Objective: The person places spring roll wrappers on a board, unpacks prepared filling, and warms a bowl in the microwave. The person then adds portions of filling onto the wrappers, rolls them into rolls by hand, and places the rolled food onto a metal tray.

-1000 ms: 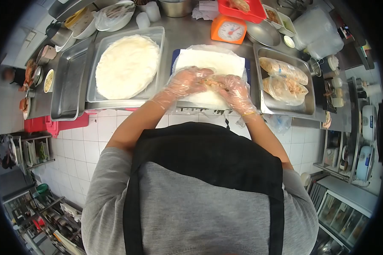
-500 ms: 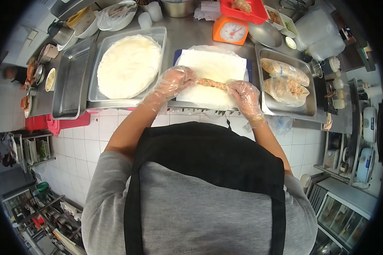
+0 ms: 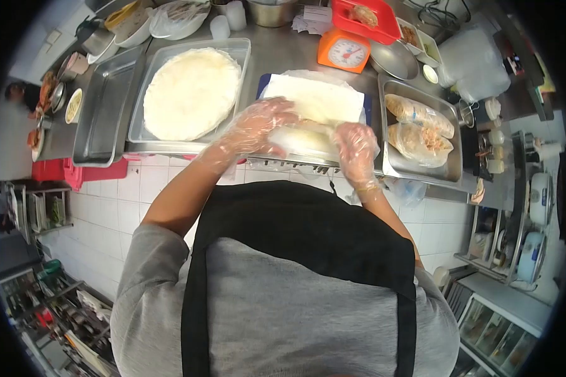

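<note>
Left hand (image 3: 265, 127), right hand (image 3: 356, 151) at pale sheet (image 3: 314, 104), fold (image 3: 314, 126) between indistinct

Two gloved hands (image 3: 258, 127), two metal trays (image 3: 109, 94), two filled bags (image 3: 421, 115) — and one orange scale (image 3: 344, 51), one red tray (image 3: 385, 25).

Both arms (image 3: 181, 198) reach forward. The left hand (image 3: 258, 128) holds thumb (image 3: 274, 149) and fingers (image 3: 283, 107) apart; the right hand (image 3: 356, 151) has its fingers curled.

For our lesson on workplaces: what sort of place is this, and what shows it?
Probably a commercial kitchen: an orange scale stands on the steel counter, near a metal tray of bagged filling.
</note>
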The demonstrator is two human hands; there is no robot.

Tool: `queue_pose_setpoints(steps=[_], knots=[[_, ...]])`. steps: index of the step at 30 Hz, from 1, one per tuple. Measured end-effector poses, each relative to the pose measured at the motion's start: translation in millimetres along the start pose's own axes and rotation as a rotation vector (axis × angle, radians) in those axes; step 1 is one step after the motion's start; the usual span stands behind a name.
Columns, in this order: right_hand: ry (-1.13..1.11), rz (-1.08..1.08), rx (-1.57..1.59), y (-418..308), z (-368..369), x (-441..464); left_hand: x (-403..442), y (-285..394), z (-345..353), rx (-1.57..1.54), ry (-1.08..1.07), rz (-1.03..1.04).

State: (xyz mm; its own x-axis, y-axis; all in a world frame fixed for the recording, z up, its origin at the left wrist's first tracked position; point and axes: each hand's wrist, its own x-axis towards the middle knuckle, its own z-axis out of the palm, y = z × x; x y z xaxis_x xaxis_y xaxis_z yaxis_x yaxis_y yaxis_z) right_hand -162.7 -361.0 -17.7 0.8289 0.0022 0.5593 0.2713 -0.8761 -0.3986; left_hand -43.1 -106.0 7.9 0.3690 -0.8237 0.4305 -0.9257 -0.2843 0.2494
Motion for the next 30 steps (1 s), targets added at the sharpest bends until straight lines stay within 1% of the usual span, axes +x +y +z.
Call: queue_pose_setpoints(steps=[3,4,7,8,10,11,12,13,14,16,17,18,19,21,22,23,24,25,27,28,30], knots=[[-0.006,0.107,0.169,0.0,1.3,13.1,12.2,-13.7,45.3,-0.319,-0.105,-0.305],[-0.025,0.02,0.118,9.1,5.6,8.2,10.7,-18.6,56.4,-0.248,-0.014,-0.205],[-0.158,0.099,0.249,20.0,6.3,-6.5,-6.0,-18.4,66.9,-0.464,-0.06,-0.331],[-0.167,0.199,0.296,14.8,3.8,-9.7,-8.0,-13.7,65.3,-0.361,-0.089,-0.358],[-0.125,0.159,0.223,19.7,8.4,-7.3,-5.5,4.8,45.0,-0.156,-0.162,-0.407],[-0.101,0.143,0.186,22.5,9.9,-6.3,-1.8,6.4,42.6,-0.137,-0.143,-0.447],[-0.067,0.05,0.132,27.7,11.7,2.5,5.1,5.3,41.9,-0.119,-0.123,-0.484],[-0.099,0.066,0.061,32.5,14.9,10.7,12.8,2.3,42.7,-0.099,-0.103,-0.519],[-0.13,0.083,-0.011,37.2,18.7,18.3,19.9,-2.6,44.8,-0.07,-0.117,-0.619],[-0.166,0.094,-0.14,43.5,25.7,29.4,31.6,-21.6,47.3,0.003,-0.201,-0.59],[-0.201,0.138,-0.241,44.2,26.6,33.4,33.8,-26.8,49.6,0.041,-0.245,-0.575],[-0.235,0.182,-0.342,36.1,23.3,42.5,39.4,-22.3,35.2,0.096,-0.25,-0.52],[-0.268,0.227,-0.444,30.3,22.7,47.2,42.3,-26.9,36.6,0.122,-0.196,-0.424],[-0.212,0.075,-0.314,23.1,25.7,40.9,51.1,-44.2,41.3,0.166,-0.092,-0.231],[-0.184,0.0,-0.249,18.8,28.4,37.9,57.4,-48.3,41.4,0.047,-0.167,-0.23],[-0.188,-0.081,-0.078,12.4,34.7,36.5,65.1,-52.1,41.7,-0.073,-0.241,-0.228],[-0.197,-0.084,-0.006,5.5,44.1,33.8,72.0,-55.7,42.7,-0.192,-0.315,-0.224],[-0.204,-0.086,0.066,-0.1,51.4,32.1,77.0,-62.0,49.4,-0.28,-0.337,-0.309],[-0.294,-0.041,0.011,-7.0,53.4,33.5,84.1,-73.8,57.7,-0.451,-0.38,-0.478],[-0.34,-0.014,-0.015,-10.2,53.8,32.4,84.4,-80.9,57.3,-0.4,-0.386,-0.383],[-0.375,0.04,0.031,-14.3,52.2,26.3,84.6,-91.4,57.8,-0.303,-0.392,-0.19]])
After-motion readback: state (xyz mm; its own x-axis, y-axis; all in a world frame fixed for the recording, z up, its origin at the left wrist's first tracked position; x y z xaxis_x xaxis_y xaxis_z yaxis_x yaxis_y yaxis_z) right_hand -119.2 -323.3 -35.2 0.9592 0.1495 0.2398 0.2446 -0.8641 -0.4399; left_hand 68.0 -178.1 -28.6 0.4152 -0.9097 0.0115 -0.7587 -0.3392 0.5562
